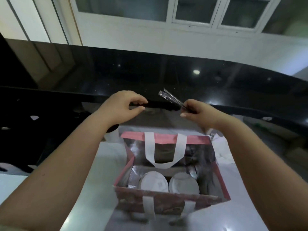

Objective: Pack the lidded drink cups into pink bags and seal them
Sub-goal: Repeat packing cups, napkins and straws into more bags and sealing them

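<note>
1. Below both raised hands, on the white table (103, 164), I see the pink bag (166, 200) standing upright with its mouth wide open and its silver foil lining showing.
2. Two lidded drink cups sit side by side at the bottom of it: the left cup (154, 181) and the right cup (184, 183), their white lids close together, perhaps touching.
3. The bag's far white handle (165, 150) hangs down inside against the rear wall, and the near handle (148, 209) droops over the front wall towards me.
4. My right hand (198, 110) is up above the bag's far right corner, pinching the wrapped straws (170, 99) between thumb and curled fingers. The clear packet points up and to the left, free of the bag.
5. My left hand (121, 105) hovers above the bag's far left corner, fingers bent over the thumb right at the edge of the black counter (150, 75). I cannot tell whether it grasps that edge or holds nothing.
6. The two hands are apart, with a gap of dark ledge between them.
7. Crumpled white paper (223, 147) lies just beside the bag on its right.
8. Beyond the glossy counter I make out a white wall and frosted windows (191, 10).
</note>
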A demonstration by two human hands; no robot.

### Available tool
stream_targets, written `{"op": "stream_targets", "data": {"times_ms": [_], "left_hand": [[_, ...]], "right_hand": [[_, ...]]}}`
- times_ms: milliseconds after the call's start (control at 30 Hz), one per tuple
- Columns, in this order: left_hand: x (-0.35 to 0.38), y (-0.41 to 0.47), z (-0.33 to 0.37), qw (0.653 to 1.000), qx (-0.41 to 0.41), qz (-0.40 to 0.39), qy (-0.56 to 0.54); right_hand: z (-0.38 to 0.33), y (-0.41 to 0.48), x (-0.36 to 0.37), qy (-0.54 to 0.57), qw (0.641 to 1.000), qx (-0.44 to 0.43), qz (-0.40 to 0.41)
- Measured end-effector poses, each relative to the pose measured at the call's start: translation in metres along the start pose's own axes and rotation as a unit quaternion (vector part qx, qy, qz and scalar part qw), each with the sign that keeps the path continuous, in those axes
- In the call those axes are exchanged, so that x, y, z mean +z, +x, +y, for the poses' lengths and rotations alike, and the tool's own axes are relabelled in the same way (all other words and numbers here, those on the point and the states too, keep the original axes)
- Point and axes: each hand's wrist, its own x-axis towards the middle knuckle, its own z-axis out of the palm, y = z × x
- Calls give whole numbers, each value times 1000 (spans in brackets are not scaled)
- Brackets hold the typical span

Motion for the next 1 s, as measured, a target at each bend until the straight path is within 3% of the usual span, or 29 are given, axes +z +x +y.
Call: {"op": "stream_targets", "data": {"times_ms": [100, 167, 333, 433, 567, 700, 867, 1000], "left_hand": [[-30, -15, 23, 1000, 11, 13, -12], [-43, -32, 39, 999, 24, 6, -44], [-36, -75, 66, 992, 3, -104, -74], [-12, -86, 72, 991, 16, -132, -32], [8, -91, 68, 993, 16, -75, 90], [10, -97, 62, 988, -17, -128, 82], [17, -88, 57, 977, 11, -199, 76], [19, -96, 49, 975, 13, -211, 62]], "right_hand": [[-41, -22, -20, 7, 996, -42, 75], [-66, -39, -22, 71, 991, -58, 97], [-101, -76, 9, 210, 975, -75, 16], [-100, -82, 36, 254, 964, -76, 10], [-99, -99, 59, 322, 943, -67, 44], [-93, -117, 68, 373, 924, -48, 70], [-87, -120, 80, 253, 966, 16, -50], [-77, -113, 87, 88, 988, 110, -64]]}}
